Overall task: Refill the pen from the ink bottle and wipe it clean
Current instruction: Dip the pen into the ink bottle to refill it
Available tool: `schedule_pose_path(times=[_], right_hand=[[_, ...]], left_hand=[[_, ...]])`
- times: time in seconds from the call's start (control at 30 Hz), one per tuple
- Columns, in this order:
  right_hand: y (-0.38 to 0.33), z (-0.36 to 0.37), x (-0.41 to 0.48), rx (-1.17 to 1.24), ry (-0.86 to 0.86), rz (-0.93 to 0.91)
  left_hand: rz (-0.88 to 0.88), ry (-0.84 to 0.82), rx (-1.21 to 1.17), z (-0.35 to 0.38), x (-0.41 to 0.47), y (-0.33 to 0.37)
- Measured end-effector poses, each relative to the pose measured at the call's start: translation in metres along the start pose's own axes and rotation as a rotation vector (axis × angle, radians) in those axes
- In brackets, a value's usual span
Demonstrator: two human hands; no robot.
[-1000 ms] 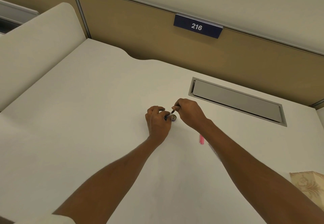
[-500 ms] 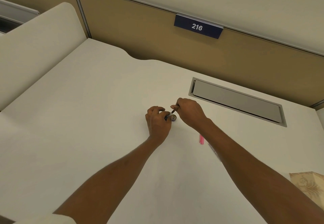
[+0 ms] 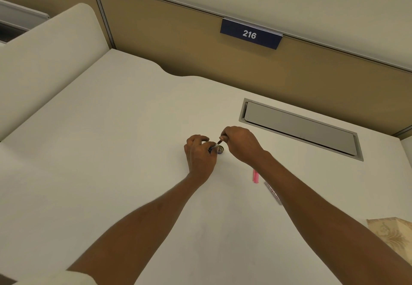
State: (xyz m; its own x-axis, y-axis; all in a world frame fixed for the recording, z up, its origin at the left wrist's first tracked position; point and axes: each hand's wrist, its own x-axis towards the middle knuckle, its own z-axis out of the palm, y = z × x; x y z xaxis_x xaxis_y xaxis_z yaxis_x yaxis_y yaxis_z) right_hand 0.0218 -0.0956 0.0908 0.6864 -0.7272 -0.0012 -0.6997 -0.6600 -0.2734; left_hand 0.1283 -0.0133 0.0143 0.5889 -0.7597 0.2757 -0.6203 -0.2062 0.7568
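A small ink bottle stands on the white desk, mostly hidden behind my left hand, which wraps around it. My right hand pinches the top end of a thin pen part, which slants down toward the bottle's open mouth. Whether its tip is in the ink I cannot tell. A pink pen piece and a clear patterned pen piece lie on the desk just right of my right forearm.
A grey cable flap is set into the desk behind my hands. A beige patterned tissue box sits at the right edge. A tan partition with a blue "216" sign closes the back; a raised white divider stands at left.
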Motion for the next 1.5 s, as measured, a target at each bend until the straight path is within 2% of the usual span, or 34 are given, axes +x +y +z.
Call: schedule_pose_path(times=[0.63,1.0,1.13,1.3,1.5], right_hand=[[-0.0014,0.0025,0.0039,-0.177,0.004,0.055],[-0.0044,0.002,0.0025,-0.299,0.043,0.024],[-0.0057,0.0005,0.0022,-0.249,0.037,0.056],[-0.006,-0.002,-0.002,-0.074,0.037,0.071],[-0.004,0.0022,-0.0013,-0.049,0.011,0.083]], left_hand=[[0.003,-0.004,0.018,-0.0006,0.0012,0.0009],[0.008,0.004,0.019,-0.002,0.0006,0.0013],[0.011,0.002,0.019,-0.0027,0.0003,0.0009],[0.015,0.003,0.025,-0.0029,0.0008,0.0012],[0.023,0.006,0.039,-0.0031,0.0003,0.0013]])
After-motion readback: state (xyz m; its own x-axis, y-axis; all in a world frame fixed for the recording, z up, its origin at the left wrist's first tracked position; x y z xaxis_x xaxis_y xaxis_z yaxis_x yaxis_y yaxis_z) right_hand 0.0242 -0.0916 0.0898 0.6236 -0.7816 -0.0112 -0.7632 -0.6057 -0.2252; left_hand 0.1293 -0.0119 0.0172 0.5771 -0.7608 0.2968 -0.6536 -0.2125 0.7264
